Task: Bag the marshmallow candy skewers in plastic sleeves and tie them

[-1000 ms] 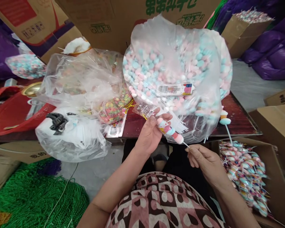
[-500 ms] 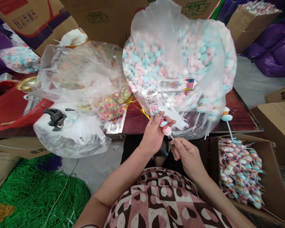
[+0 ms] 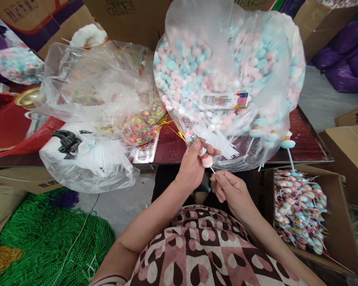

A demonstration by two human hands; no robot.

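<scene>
Between my hands is a marshmallow skewer in pink, white and blue, its upper part inside a printed clear wrapper. My left hand is closed round the wrapper and the upper marshmallows, partly hiding them. Lower down, my right hand pinches the white stick below the bottom pink marshmallow. Just beyond my hands lie loose white sticks and a big clear bag of marshmallows. A flat printed wrapper rests on that bag.
Right of my lap, an open carton holds many wrapped skewers. An unwrapped skewer sticks out over the table edge. To the left are a bag of gummy rings, a white-filled bag, a red basket and green strands.
The wrapper has come down over the skewer; its top now sits close above my left fingers. Both hands stay nearly in place. The view has shifted slightly.
</scene>
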